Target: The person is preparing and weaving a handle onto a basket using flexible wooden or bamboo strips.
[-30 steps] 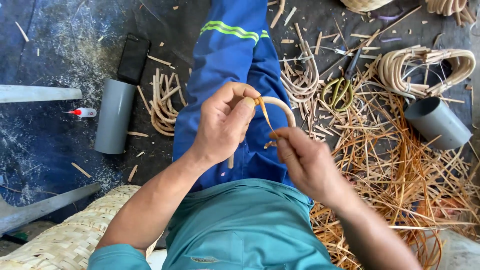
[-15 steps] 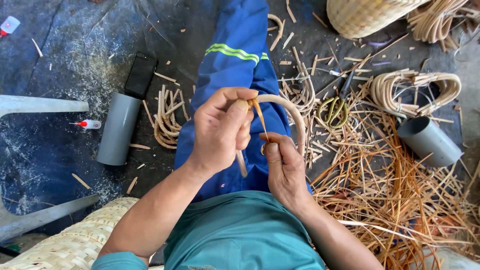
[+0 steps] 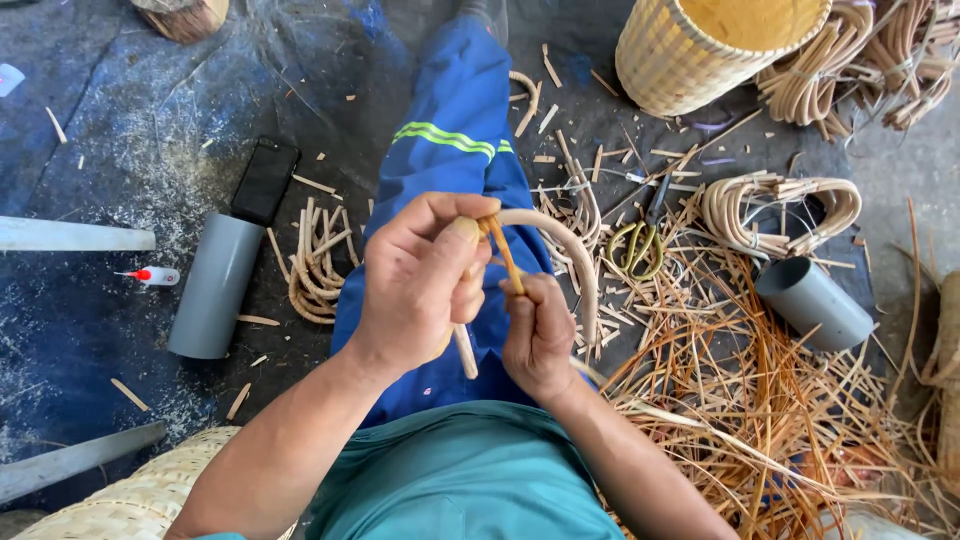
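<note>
I am holding a bent cane [image 3: 560, 250] over my lap, above my blue trouser leg [image 3: 450, 150]. My left hand [image 3: 420, 285] is closing around the cane's near end, fingers curled tight and thumb pressing down on top where a thin orange strip [image 3: 503, 255] is crossing it. My right hand [image 3: 538, 335] is sitting just right of the left, curled into a loose fist, with fingertips pinching the strip's lower end; its knuckles are touching the left hand's fingers. The cane is arching from my left thumb to the right and dropping down past my right hand.

On the ground to my left, a grey pipe [image 3: 215, 285] is lying beside a black phone [image 3: 265, 180] and a small glue bottle [image 3: 152, 276]. Between the pipe and my leg, a bundle of cane pieces [image 3: 315, 265] is resting. To my right, scissors [image 3: 640, 240] are lying among loose strips [image 3: 760, 400], near a second grey pipe [image 3: 815, 300] and cane hoops [image 3: 780, 205]. Far right, a woven basket [image 3: 700, 55] is standing.
</note>
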